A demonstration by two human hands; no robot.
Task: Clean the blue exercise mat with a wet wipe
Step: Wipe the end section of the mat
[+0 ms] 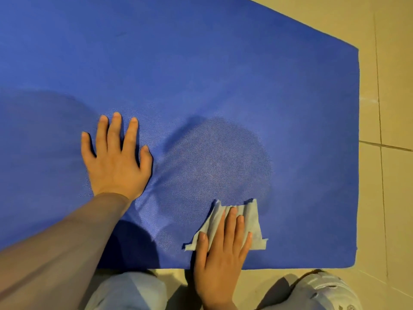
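The blue exercise mat (201, 63) lies on the tiled floor (388, 108). The right hand (221, 249) presses the wet wipe (250, 220) flat, fingers straight, near the mat's near edge (beside a darker damp patch (219, 162)). The left hand (116, 157) rests spread on the mat.

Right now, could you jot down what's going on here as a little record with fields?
Mat: blue exercise mat flat on tiled floor
Left hand: fingers spread, pressing flat on the mat
Right hand: straight fingers pressing the wet wipe near the mat's near edge
Wiped area: darker damp patch just beyond the wipe
Also seen: knees in light trousers
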